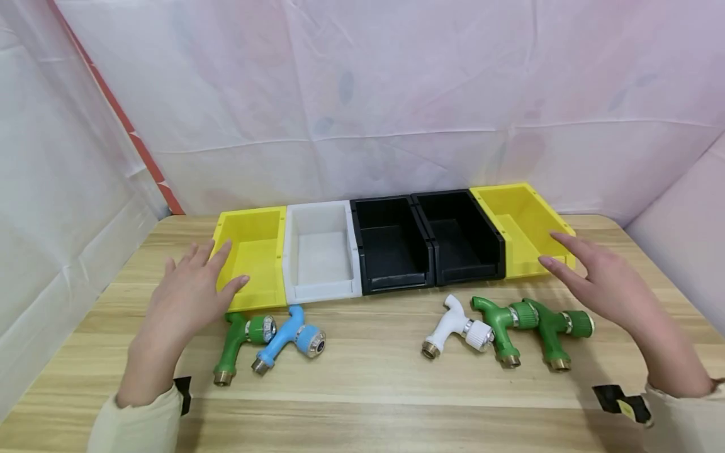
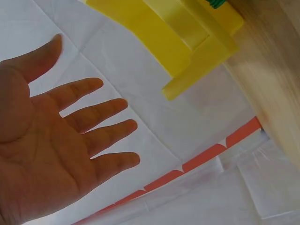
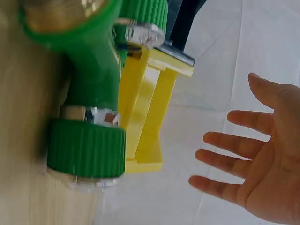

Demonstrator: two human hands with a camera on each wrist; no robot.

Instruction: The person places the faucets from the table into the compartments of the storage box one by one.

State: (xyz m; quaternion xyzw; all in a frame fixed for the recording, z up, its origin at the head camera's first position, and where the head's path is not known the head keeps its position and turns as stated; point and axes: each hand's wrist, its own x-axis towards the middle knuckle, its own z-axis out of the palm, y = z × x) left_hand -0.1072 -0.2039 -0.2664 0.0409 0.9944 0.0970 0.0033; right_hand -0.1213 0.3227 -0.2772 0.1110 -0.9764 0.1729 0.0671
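My left hand [image 1: 189, 286], fingers spread and holding nothing, hovers by the left yellow bin [image 1: 255, 251]. Just below that bin lie a green faucet [image 1: 231, 346] and a blue faucet [image 1: 283, 336]. In the left wrist view the palm [image 2: 51, 145] shows bare. My right hand [image 1: 612, 283] is likewise spread, its fingertips overlapping the front of the right yellow bin [image 1: 523, 236] in the head view. Nearest to it lies a green faucet [image 1: 549, 333], large in the right wrist view. Beside that are another green faucet [image 1: 501, 324] and a white faucet [image 1: 452, 324].
Between the yellow bins stand a white bin [image 1: 321, 251] and two black bins, one left [image 1: 391, 248] and one right [image 1: 455, 242]. The row sits toward the back of the wooden table [image 1: 362, 409]. A pale sheet [image 1: 396, 94] hangs behind.
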